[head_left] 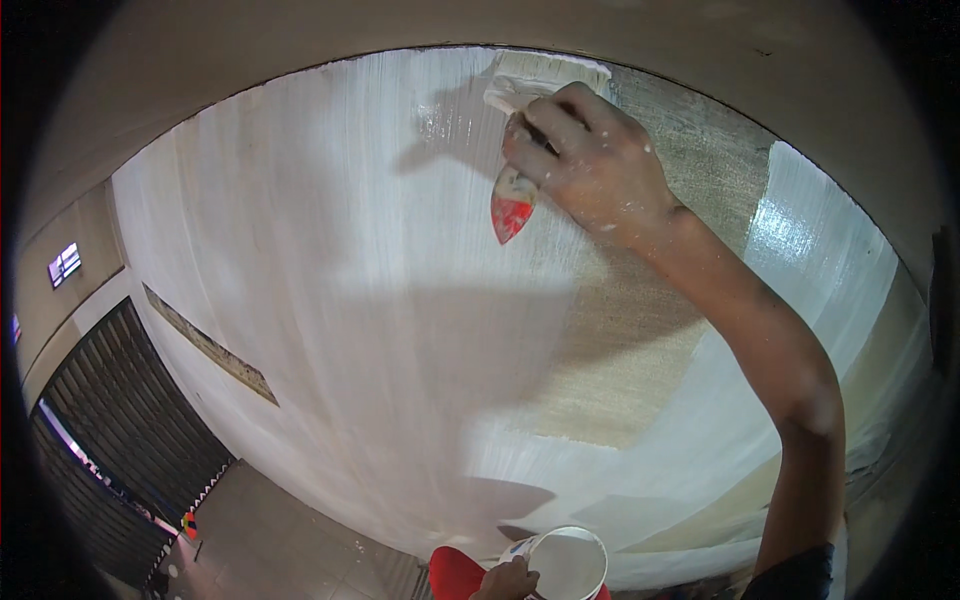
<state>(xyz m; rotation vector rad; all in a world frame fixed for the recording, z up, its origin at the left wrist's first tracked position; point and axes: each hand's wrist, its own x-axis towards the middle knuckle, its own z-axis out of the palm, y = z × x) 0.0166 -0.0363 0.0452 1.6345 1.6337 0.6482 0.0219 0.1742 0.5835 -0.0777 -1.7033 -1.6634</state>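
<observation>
**A:** What can't you make out from up there?

**B:** Plenty. My left hand (pixel 508 580) sits at the very bottom edge, half cut off. It's clasped on the white bucket (pixel 568 562), though I can't tell exactly how the fingers lie. My right sleeve runs out of view too, and the brush bristles blur into the wet paint.

**A:** And the brush itself?

**B:** My right hand (pixel 590 160) is clenched around the paintbrush (pixel 520 150), high on the wall (pixel 300 280). Its bristles are loaded white and pressed flat against the wall near the top edge. The handle points down out of my fist, red at the tip and smeared with white. My knuckles are speckled with paint.

**A:** Room to move?

**B:** Left of the brush the wall is coated, streaky and glossy. Right of it and below lies the bare patch (pixel 620 350), rough and tan, open under my forearm. The ceiling line curves just above the bristles. Far left of the wall, dark shutters (pixel 120 420) stand well apart.
</observation>
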